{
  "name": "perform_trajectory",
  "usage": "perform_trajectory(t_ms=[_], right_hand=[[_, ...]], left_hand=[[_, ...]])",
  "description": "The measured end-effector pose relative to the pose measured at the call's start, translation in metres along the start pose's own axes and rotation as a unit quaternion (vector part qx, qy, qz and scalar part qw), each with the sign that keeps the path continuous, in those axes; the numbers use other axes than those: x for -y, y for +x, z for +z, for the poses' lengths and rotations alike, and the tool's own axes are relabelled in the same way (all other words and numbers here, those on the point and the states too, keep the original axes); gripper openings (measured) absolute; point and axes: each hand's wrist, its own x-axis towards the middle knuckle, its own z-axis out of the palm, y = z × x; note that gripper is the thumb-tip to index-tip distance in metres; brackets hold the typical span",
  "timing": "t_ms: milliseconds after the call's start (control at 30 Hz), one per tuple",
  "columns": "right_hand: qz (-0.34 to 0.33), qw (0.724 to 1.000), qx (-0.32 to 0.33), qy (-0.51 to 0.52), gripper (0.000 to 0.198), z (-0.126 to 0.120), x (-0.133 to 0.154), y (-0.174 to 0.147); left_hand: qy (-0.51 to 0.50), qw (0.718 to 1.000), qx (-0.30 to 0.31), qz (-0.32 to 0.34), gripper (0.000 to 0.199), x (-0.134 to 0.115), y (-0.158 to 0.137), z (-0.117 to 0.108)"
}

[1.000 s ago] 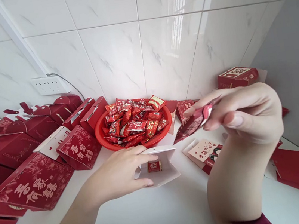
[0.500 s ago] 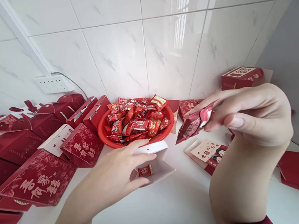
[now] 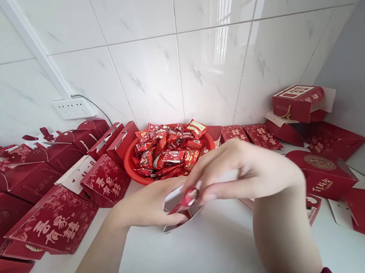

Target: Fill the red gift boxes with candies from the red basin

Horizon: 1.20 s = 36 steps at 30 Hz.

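Observation:
My left hand (image 3: 146,204) grips a small open gift box (image 3: 173,194), white inside, with the fingers over its near-left side. A red candy packet (image 3: 189,197) is pinched between the thumb and fingers of my right hand (image 3: 250,169), right over the box's mouth. The two hands cover most of the box, and the right hand is somewhat blurred. Just behind them stands a red plastic basket (image 3: 132,173) heaped with red wrapped candies (image 3: 171,150).
Red gift boxes (image 3: 55,221) crowd the left side of the white table (image 3: 189,264). More boxes (image 3: 327,173) lie at the right, some stacked, with flat printed red packets (image 3: 262,137) near the wall. A power strip (image 3: 73,108) is fixed to the tiled wall (image 3: 148,77).
My right hand has moved left with the candy packet, from beside the box to over its opening. My left hand stays on the box. The view has tipped up slightly.

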Motion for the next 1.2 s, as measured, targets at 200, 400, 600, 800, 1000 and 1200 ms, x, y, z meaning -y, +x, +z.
perform_trajectory(t_ms=[200, 400, 600, 800, 1000, 1200], right_hand=[[0.217, 0.961, -0.014, -0.169, 0.017, -0.002, -0.012, 0.002], [0.318, 0.919, -0.089, -0.217, 0.019, -0.021, -0.034, -0.011], [0.342, 0.923, 0.045, -0.171, 0.021, -0.006, -0.114, 0.017], [0.297, 0.939, -0.031, -0.17, 0.047, 0.004, -0.15, 0.021], [0.321, 0.924, -0.043, -0.204, 0.042, 0.002, -0.164, 0.016], [0.363, 0.898, -0.043, -0.244, 0.031, 0.015, -0.175, 0.022]], left_hand=[[-0.03, 0.999, 0.001, -0.015, 0.069, 0.015, 0.001, 0.005], [-0.014, 0.999, 0.021, 0.022, 0.073, 0.011, 0.001, 0.009], [-0.014, 1.0, 0.018, 0.017, 0.074, 0.008, 0.001, 0.01], [-0.021, 1.0, 0.009, 0.013, 0.074, 0.01, 0.002, 0.01], [-0.022, 1.0, 0.005, 0.015, 0.075, 0.012, 0.003, 0.01], [-0.044, 0.999, 0.014, 0.01, 0.074, 0.011, 0.003, 0.011]])
